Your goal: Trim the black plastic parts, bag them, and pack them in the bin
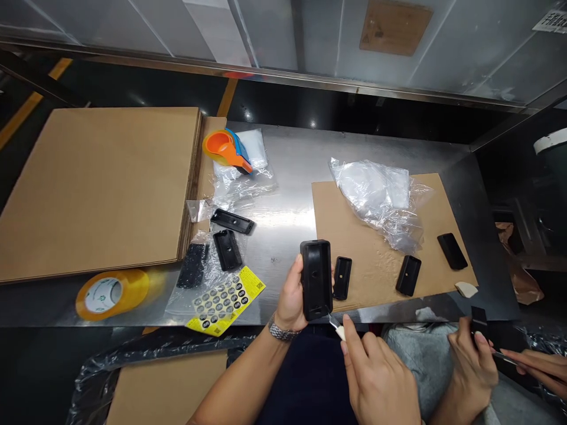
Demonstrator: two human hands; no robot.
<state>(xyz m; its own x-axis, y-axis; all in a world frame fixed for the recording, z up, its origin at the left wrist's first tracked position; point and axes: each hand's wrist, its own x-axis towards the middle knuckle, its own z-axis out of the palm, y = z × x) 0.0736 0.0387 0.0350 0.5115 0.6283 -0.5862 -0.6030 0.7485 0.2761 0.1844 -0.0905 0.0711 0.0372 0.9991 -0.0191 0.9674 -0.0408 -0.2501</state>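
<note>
My left hand (291, 295) is closed around a black rectangular plastic part (316, 278), held upright above the table's front edge. In my right hand (376, 378) is pinched a small blade tool (335, 323) with a pale handle, its tip touching the part's lower edge. Beside the held part, a smaller black part (342, 277) lies on a brown cardboard sheet (367, 260), and two more black parts (408, 275) (452, 251) rest further right on that sheet.
A co-worker's hands (476, 354) at the lower right hold a black part and a tool. Crumpled clear bags (381, 200), a stack of flat cardboard (97, 183), an orange tape dispenser (227, 149), a tape roll (111, 293), a yellow sticker sheet (225, 300) and black parts (227, 249) lie on the steel table (287, 195).
</note>
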